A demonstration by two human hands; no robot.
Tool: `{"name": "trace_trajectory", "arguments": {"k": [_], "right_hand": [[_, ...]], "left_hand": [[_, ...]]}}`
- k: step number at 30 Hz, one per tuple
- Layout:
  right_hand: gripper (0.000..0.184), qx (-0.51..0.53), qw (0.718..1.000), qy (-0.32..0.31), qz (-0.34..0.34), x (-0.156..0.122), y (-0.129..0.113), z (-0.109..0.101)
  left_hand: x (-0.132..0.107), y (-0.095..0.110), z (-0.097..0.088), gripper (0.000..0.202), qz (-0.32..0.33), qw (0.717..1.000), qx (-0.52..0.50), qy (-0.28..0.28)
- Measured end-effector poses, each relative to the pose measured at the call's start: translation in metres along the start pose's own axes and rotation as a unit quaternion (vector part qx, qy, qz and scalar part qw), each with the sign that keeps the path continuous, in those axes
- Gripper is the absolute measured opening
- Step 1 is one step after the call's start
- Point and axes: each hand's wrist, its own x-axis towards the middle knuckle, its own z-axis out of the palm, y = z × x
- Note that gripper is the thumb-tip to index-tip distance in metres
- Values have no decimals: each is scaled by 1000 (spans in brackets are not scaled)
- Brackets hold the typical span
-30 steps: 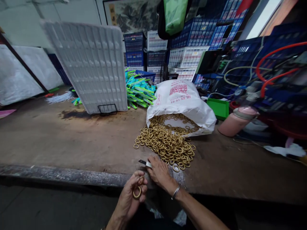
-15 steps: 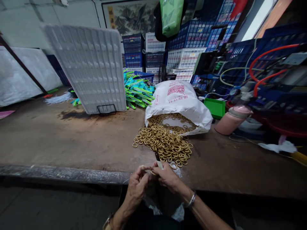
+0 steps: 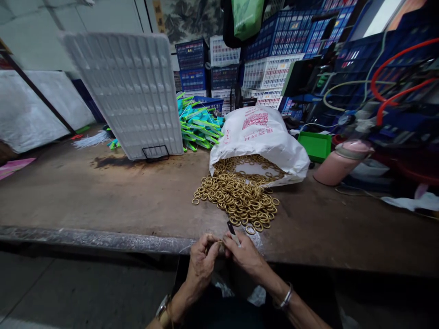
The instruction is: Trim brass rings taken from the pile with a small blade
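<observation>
At the table's front edge my left hand (image 3: 203, 262) is closed, thumb and fingers pinching a brass-coloured ring (image 3: 221, 243) that the fingers partly hide. My right hand (image 3: 245, 253) is closed round a slim knife-like tool (image 3: 233, 234), which has a black end and a pale flat part pointing up and away. Its fingertips meet the left ones at the ring. Just beyond both hands lies a heap of similar rings (image 3: 240, 198). They spill from the mouth of a white woven sack (image 3: 264, 132) with red print, lying on its side.
A pale ribbed panel (image 3: 126, 96) stands upright on the brown table (image 3: 144, 196), left of bright green and blue plastic pieces (image 3: 200, 123). To the right are a green tray (image 3: 313, 145), a pink bottle (image 3: 343, 160) and red hoses (image 3: 380, 87). Stacked crates (image 3: 192, 64) fill the back.
The view has shifted slightly. Both hands stay together at the table edge; the tool in my right hand is tilted differently, and the ring is more covered by my fingers.
</observation>
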Motion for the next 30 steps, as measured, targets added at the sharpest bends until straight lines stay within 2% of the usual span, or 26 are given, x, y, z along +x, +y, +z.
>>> {"name": "trace_trajectory", "arguments": {"k": [2,5,7,12,16,20,24,30], "right_hand": [[25,-39,999,18,-30,0,0,0],[21,-57,998,25,-29,1,1,-1],[20,-63,997,23,-35,3,3,-1],[21,-56,997,16,-44,7,10,-1],[26,-41,998,-6,-47,11,16,-2],[22,-150,986,47,-62,10,19,-5],[12,-287,952,-3,-106,3,17,-5],[24,-363,924,-38,-115,-3,9,-2]], "left_hand": [[1,0,1,21,-45,998,-30,-15],[1,-2,0,26,-137,986,-76,-49],[1,-4,-1,29,-164,979,-99,-73],[0,-5,-3,31,-188,959,-183,-112],[1,-4,-2,28,-189,946,-236,-115],[3,-8,-3,26,-175,946,-257,-94],[4,-11,-4,28,-160,954,-240,-76],[6,-12,-5,29,-160,963,-208,-60]]}}
